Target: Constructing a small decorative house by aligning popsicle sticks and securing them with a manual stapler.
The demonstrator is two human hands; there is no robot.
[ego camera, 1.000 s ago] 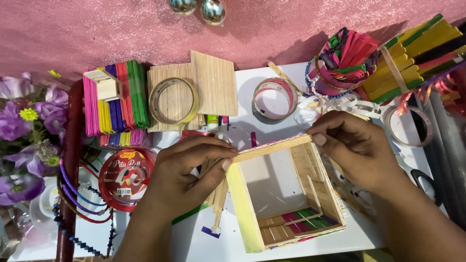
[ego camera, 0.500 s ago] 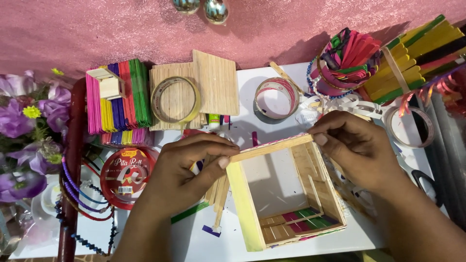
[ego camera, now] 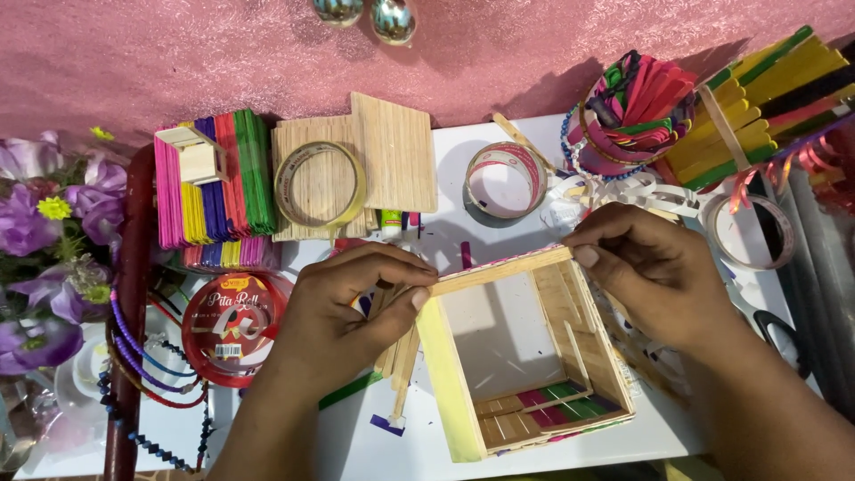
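Tape rolls (ego camera: pixel 506 178), coloured craft sticks (ego camera: pixel 212 187) and a red ribbon spool (ego camera: pixel 233 325) crowd the white worktop (ego camera: pixel 401 450). Left hand (ego camera: pixel 343 312) and right hand (ego camera: pixel 655 276) each pinch the craft-stick box frame's (ego camera: pixel 525 356) top edge, grip clamped.

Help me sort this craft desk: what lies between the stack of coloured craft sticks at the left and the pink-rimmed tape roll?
In the head view, between the coloured craft sticks and the pink-rimmed tape roll lie plain wooden stick panels, a yellowish tape roll resting on them.

At nine o'clock from my left hand (ego camera: pixel 343 316) lies a round red ribbon spool package (ego camera: pixel 233 325) with a white-lettered label and a small white barcode patch. At twelve o'clock stands a small green-and-white glue tube (ego camera: pixel 391 222).
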